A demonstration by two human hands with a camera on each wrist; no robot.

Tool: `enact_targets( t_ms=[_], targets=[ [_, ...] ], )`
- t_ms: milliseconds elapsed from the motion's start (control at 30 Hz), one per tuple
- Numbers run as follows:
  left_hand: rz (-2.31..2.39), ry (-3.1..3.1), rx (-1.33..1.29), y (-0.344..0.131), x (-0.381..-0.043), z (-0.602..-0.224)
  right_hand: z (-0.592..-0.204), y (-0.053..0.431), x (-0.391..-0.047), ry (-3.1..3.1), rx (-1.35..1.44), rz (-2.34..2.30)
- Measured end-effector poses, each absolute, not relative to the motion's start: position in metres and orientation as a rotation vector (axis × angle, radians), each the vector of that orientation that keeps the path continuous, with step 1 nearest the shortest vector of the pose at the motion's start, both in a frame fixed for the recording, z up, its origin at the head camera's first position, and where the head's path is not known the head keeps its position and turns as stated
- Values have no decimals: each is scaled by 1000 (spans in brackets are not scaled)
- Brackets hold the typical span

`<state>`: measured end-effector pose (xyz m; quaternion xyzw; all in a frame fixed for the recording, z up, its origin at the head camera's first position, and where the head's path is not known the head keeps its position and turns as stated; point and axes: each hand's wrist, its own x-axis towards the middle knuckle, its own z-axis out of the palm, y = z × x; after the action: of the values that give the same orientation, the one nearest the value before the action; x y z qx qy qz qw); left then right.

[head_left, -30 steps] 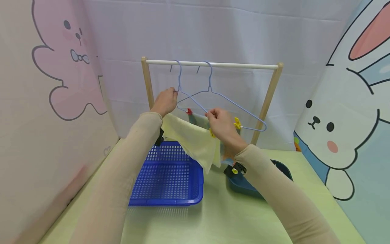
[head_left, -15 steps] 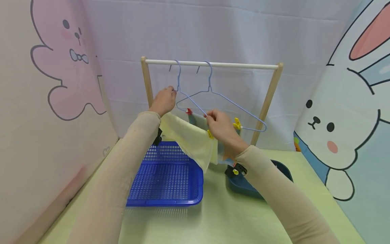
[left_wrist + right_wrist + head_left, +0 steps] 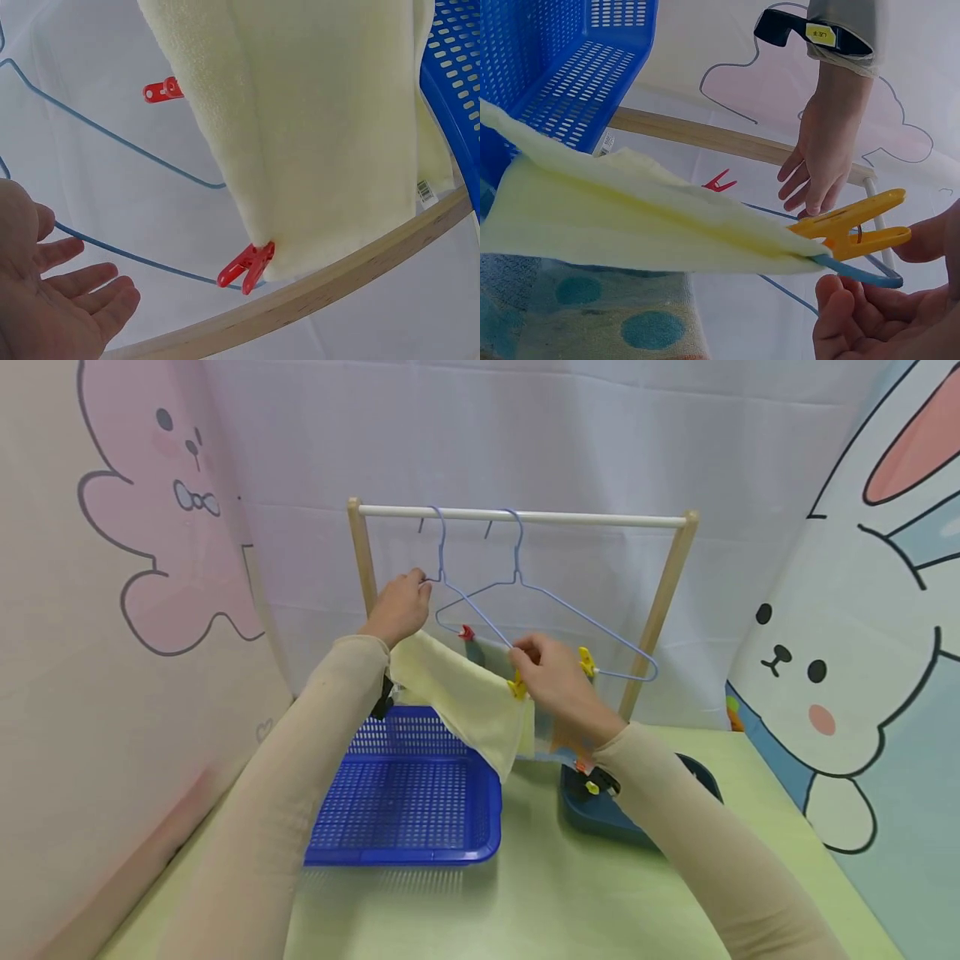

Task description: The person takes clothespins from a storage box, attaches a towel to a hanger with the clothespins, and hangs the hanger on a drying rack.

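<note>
A light yellow towel (image 3: 461,697) hangs from the nearer blue wire hanger (image 3: 474,608), whose hook is over the rack's bar. My left hand (image 3: 399,607) pinches this hanger's left shoulder; in the left wrist view its other fingers are loosely spread. My right hand (image 3: 558,681) pinches the right shoulder, close to a yellow clip (image 3: 855,225) at the towel's corner. A red clip (image 3: 247,266) grips the towel's other end. Behind hangs a second blue hanger (image 3: 585,620) with a patterned towel (image 3: 622,307), partly hidden by the yellow one and my right hand.
The rack has a white bar (image 3: 600,518) and wooden posts (image 3: 660,610). Below the towel, at left, stands a blue perforated basket (image 3: 408,810). A dark teal tray (image 3: 600,822) sits at right, partly under my right forearm, on a pale green table (image 3: 555,893).
My left hand has shifted slightly left, and my right hand slightly down and right. The yellow towel's left side has moved a little left with the hanger.
</note>
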<state>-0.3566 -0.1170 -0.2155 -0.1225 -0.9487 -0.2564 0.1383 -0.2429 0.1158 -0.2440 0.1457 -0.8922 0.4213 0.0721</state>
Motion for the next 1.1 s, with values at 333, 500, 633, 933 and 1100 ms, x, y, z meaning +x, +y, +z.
enact_targets(
  t_ms=[333, 500, 633, 933, 1100],
  targets=[
    [-773, -2747, -365, -124, -351, -221, -249, 127, -236, -2612, 567, 1121],
    [-764, -2745, -396, -128, -342, -226, -251, 134, -229, -2616, 624, 1057],
    [-747, -2757, -418, -131, -332, -232, -254, 142, -225, -2625, 632, 1015],
    [-664, -2738, -503, -140, -302, -253, -263, 162, -218, -2612, 674, 900],
    [-664, -2791, -525, -147, -283, -270, -274, 177, -213, -2638, 712, 860]
  ],
)
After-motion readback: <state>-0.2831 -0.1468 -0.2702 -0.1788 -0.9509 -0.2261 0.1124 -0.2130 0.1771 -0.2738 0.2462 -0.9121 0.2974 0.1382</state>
